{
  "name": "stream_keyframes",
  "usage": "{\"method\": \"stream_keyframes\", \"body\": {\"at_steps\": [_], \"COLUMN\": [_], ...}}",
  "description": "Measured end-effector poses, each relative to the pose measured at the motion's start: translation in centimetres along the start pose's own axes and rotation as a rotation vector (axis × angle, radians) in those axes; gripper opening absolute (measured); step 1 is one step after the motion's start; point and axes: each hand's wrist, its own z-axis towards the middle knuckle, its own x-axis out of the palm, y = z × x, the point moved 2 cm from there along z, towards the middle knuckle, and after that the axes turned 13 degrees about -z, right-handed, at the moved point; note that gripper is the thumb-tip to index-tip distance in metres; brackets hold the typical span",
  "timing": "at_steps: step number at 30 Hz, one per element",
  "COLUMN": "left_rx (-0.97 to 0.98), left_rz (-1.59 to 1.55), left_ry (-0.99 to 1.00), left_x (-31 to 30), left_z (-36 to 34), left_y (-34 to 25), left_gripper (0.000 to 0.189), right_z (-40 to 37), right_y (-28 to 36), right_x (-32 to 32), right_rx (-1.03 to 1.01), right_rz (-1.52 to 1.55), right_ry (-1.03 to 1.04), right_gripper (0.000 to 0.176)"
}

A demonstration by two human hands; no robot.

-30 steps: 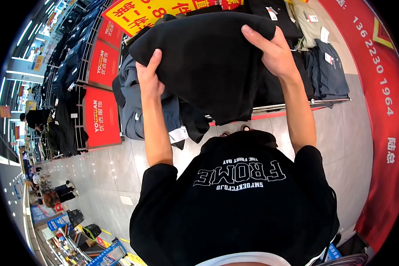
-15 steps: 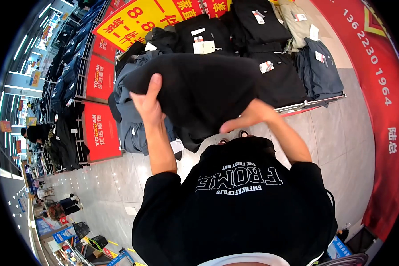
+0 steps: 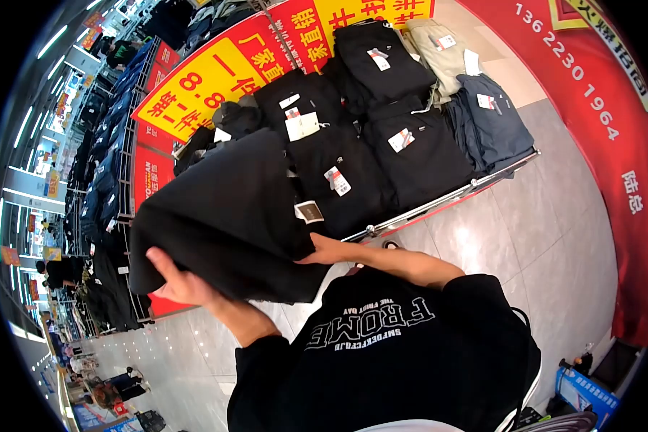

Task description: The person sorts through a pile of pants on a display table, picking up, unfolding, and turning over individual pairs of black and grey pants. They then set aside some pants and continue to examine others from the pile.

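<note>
A folded black garment (image 3: pixel 223 209), probably trousers, hangs tilted between my two hands over the left part of the display table. My left hand (image 3: pixel 183 284) grips its near left corner, thumb on top and fingers hidden underneath. On the near right edge, my right hand (image 3: pixel 325 250) holds the cloth, its fingertips partly covered by the fabric. A brown and white tag (image 3: pixel 309 212) shows beside the garment's right edge. Just right of it lie folded black trousers (image 3: pixel 345 176) with a white and red label.
More folded black trousers (image 3: pixel 417 144), grey trousers (image 3: pixel 493 119) and beige trousers (image 3: pixel 439 54) fill the table, which has a metal front rail (image 3: pixel 453 193). A yellow and red sign (image 3: pixel 201 86) stands behind. Clothes racks (image 3: pixel 97 194) line the left; a red banner (image 3: pixel 576 93) runs along the right.
Both hands have moved left with the black garment, the left hand also dropping nearer to me. Labelled black trousers on the table are now uncovered. The view has shifted.
</note>
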Motion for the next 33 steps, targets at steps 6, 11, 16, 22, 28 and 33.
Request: {"method": "stream_keyframes", "body": {"at_steps": [6,11,16,22,28,33], "left_rx": [0.059,0.067,0.466,-0.047,-1.401,-0.57], "left_rz": [0.058,0.296,1.09,0.731,0.627,0.695], "left_ry": [-0.246,-0.489,-0.302,0.13,0.741,0.832], "left_x": [-2.7,-2.8,2.6,16.3,14.3,10.6], "left_z": [2.7,0.7,-2.2,-4.4,-24.6,-28.5], "left_y": [0.5,-0.2,-0.1,13.3,39.8,36.2], "left_gripper": [0.035,0.035,0.038,0.047,0.059,0.03], "right_z": [-4.8,-10.4,-14.5,-16.6,-21.2,-24.4], "right_y": [12.9,20.9,19.2,17.4,2.2,1.9], "right_x": [-7.0,-11.8,-12.2,-19.4,-33.2,-32.6], "right_rx": [0.044,-0.15,-0.101,0.328,0.36,0.631], "right_rz": [-0.195,-0.222,0.512,0.89,1.01,0.814], "right_ry": [0.048,0.31,0.028,-0.779,-0.961,-1.004], "right_gripper": [0.028,0.029,0.017,0.046,0.054,0.053]}}
